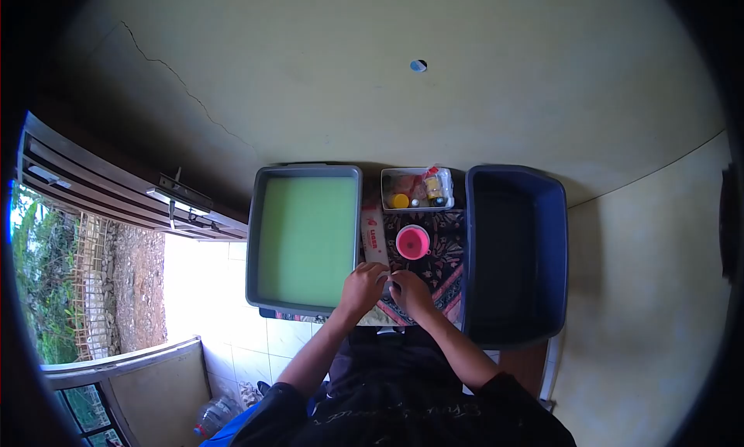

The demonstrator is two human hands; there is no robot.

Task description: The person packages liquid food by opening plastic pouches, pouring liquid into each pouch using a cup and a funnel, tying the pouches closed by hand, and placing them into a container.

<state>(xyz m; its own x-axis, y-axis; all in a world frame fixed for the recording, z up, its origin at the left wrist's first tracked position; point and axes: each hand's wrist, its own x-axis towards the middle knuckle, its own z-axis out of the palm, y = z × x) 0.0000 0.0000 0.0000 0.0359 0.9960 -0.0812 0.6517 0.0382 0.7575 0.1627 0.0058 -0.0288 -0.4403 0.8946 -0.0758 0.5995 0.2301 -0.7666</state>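
At the left of the frame, a grey tub (254, 238) holds pale green liquid (310, 238) that comes well up its walls, so the left elbow and forearm do best to stay clear of its near corner. The left hand (361, 287) is just beside that corner, low in the middle of the frame, its fingers curled in toward the other hand. Beyond its knuckles lies a white packet (374, 238) with red print; a light touch there would avoid creasing it.

A small pale piece (386, 276) shows between the two hands, right at the fingertips. The right hand (412, 293) meets it from the other side, fingers bent and drawn close; I cannot tell whether either hand is clamped on the piece or only touching it. A steady hold with one hand and small, slow movements of the other would suit such fine work.

A pink cup (413, 244) stands near, just beyond the right hand on the cloth-covered surface (446, 267), so wide sweeps could knock it. Behind it sits a white tray (411, 210) of small containers, and at the right a dark tub (555, 253).
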